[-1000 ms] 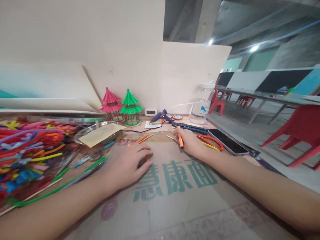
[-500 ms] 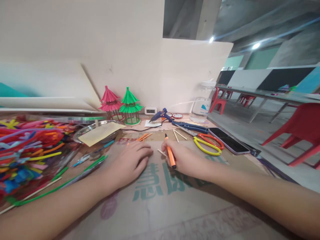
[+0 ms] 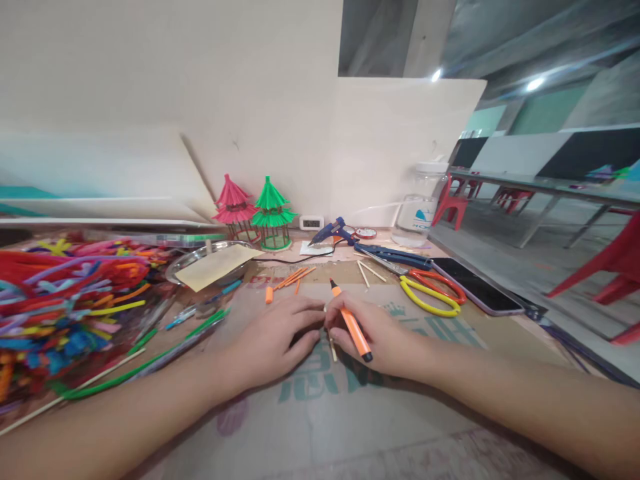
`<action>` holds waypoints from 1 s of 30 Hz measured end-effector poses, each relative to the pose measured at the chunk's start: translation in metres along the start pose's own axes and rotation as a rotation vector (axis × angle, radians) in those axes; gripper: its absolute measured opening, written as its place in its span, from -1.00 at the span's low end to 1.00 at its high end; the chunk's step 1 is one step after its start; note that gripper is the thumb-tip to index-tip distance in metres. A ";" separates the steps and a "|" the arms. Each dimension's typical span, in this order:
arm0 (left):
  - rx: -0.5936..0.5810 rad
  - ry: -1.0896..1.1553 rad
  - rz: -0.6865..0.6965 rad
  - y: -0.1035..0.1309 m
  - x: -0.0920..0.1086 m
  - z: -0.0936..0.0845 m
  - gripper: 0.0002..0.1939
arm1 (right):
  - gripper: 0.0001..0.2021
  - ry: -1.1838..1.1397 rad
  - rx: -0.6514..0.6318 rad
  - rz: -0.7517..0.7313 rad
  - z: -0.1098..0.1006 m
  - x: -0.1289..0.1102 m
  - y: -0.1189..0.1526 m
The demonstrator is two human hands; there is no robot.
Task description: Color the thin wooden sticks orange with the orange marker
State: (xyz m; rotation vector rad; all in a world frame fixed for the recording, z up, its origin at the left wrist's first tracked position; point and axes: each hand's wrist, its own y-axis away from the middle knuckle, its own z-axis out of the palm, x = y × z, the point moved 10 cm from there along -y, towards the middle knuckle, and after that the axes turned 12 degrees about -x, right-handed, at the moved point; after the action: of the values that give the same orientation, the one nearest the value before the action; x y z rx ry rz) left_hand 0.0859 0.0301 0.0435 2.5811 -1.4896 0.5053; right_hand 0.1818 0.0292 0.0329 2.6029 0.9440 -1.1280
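Note:
Closed round an orange marker [image 3: 353, 328], my right hand [image 3: 375, 330] keeps its dark tip pointing up and away. A short pale stick [image 3: 333, 347] lies between my two hands, its upper part hidden at the right fingers. My left hand [image 3: 283, 337] rests palm down on the cardboard [image 3: 260, 427], fingers reaching to the stick. Beyond it are an orange cap [image 3: 269, 295] and several orange-coloured sticks [image 3: 295, 277]. Two plain sticks [image 3: 371, 272] lie past my right hand.
Pipe cleaners [image 3: 75, 300] pile up at left beside a metal tray [image 3: 175, 273]. Behind stand a red pagoda [image 3: 234, 203], a green pagoda [image 3: 270, 210] and a glue gun [image 3: 330, 230]. Scissors [image 3: 430, 297], a phone [image 3: 475, 287] and a jar [image 3: 415, 207] are at right.
The pale stick has turned from slanting to nearly upright in view, between both hands. My left fingertips have come closer to my right hand, and the orange cap has come into sight.

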 end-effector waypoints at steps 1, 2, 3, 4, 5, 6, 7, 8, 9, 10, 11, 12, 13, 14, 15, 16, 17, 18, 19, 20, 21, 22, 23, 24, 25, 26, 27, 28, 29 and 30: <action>-0.007 0.006 0.009 0.000 -0.001 0.001 -0.69 | -0.87 0.011 -0.005 -0.004 0.000 -0.001 0.000; -0.016 0.015 0.019 -0.001 -0.001 0.001 -0.69 | -0.87 0.021 -0.010 -0.012 0.000 -0.002 0.000; -0.023 0.026 0.028 -0.001 -0.001 0.001 -0.69 | -0.86 0.030 -0.016 -0.024 0.000 -0.004 0.000; -0.030 0.037 0.033 -0.001 -0.001 0.001 -0.69 | -0.86 0.039 -0.020 -0.040 0.000 -0.007 0.000; -0.035 0.048 0.036 -0.002 -0.001 0.001 -0.69 | -0.85 0.047 -0.025 -0.056 0.000 -0.010 0.000; -0.038 0.058 0.036 -0.002 -0.001 0.001 -0.70 | -0.85 0.055 -0.029 -0.071 0.000 -0.012 0.000; -0.038 0.066 0.038 -0.002 -0.001 0.001 -0.72 | -0.84 0.061 -0.032 -0.085 0.000 -0.014 0.000; -0.035 0.072 0.044 -0.001 -0.001 0.001 -0.74 | -0.84 0.063 -0.035 -0.096 0.000 -0.016 0.000; -0.030 0.077 0.054 -0.001 0.001 0.000 -0.76 | -0.85 0.063 -0.039 -0.105 0.000 -0.017 0.000; -0.027 0.082 0.068 -0.001 0.002 0.000 -0.77 | -0.85 0.061 -0.042 -0.109 0.000 -0.017 0.000; -0.021 0.086 0.079 -0.001 0.003 0.000 -0.77 | -0.86 0.060 -0.046 -0.109 0.000 -0.017 0.000; -0.017 0.090 0.084 -0.001 0.003 0.000 -0.77 | -0.86 0.060 -0.046 -0.105 0.000 -0.017 0.000; -0.010 0.092 0.082 -0.001 0.002 0.000 -0.78 | -0.87 0.061 -0.046 -0.096 0.000 -0.016 0.000; -0.005 0.094 0.072 -0.002 0.001 0.000 -0.78 | -0.88 0.061 -0.044 -0.084 0.000 -0.014 0.000; 0.000 0.095 0.062 -0.002 0.000 0.000 -0.79 | -0.89 0.059 -0.041 -0.070 -0.001 -0.013 0.000; 0.005 0.093 0.053 -0.002 -0.001 -0.001 -0.81 | -0.91 0.053 -0.041 -0.056 -0.001 -0.011 0.000; 0.009 0.088 0.048 -0.002 -0.001 -0.001 -0.82 | -0.92 0.042 -0.043 -0.043 -0.001 -0.009 0.000; 0.011 0.081 0.050 -0.002 -0.001 -0.001 -0.82 | -0.93 0.031 -0.046 -0.031 0.000 -0.008 0.000; 0.013 0.074 0.055 -0.002 0.000 -0.002 -0.82 | -0.94 0.018 -0.048 -0.026 0.000 -0.006 0.001; 0.013 0.067 0.061 -0.002 0.001 -0.002 -0.82 | -0.94 0.001 -0.044 -0.032 0.000 -0.006 0.001; 0.016 0.061 0.064 -0.001 0.001 -0.002 -0.82 | -0.93 -0.024 -0.033 -0.051 -0.001 -0.006 0.002; 0.018 0.058 0.063 -0.002 0.001 -0.003 -0.81 | -0.90 -0.066 -0.008 -0.078 -0.004 -0.006 0.002; 0.018 0.056 0.062 -0.002 0.000 -0.003 -0.81 | -0.86 -0.125 0.019 -0.105 -0.007 -0.005 0.003; 0.015 0.054 0.063 -0.002 0.000 -0.002 -0.81 | -0.80 -0.202 0.051 -0.120 -0.010 -0.001 0.002; 0.012 0.051 0.065 -0.002 -0.001 -0.002 -0.80 | -0.74 -0.282 0.086 -0.121 -0.014 0.004 0.002; 0.011 0.046 0.069 -0.002 -0.001 -0.001 -0.78 | -0.69 -0.356 0.105 -0.099 -0.016 0.011 0.000; 0.012 0.037 0.076 -0.001 -0.001 -0.001 -0.77 | -0.66 -0.404 0.135 -0.060 -0.018 0.019 -0.001; 0.020 0.023 0.083 -0.001 0.000 -0.002 -0.75 | -0.63 -0.422 0.161 -0.026 -0.021 0.024 -0.003; 0.033 0.002 0.089 0.001 0.002 -0.003 -0.73 | -0.61 -0.422 0.193 0.001 -0.025 0.029 -0.003; 0.047 -0.026 0.095 0.002 0.003 -0.005 -0.72 | -0.61 -0.415 0.223 0.022 -0.028 0.031 -0.004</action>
State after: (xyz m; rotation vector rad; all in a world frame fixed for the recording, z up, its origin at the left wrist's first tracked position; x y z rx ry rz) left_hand 0.0845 0.0277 0.0492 2.5711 -1.6346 0.5257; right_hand 0.2129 0.0581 0.0314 2.3758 0.7317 -1.7640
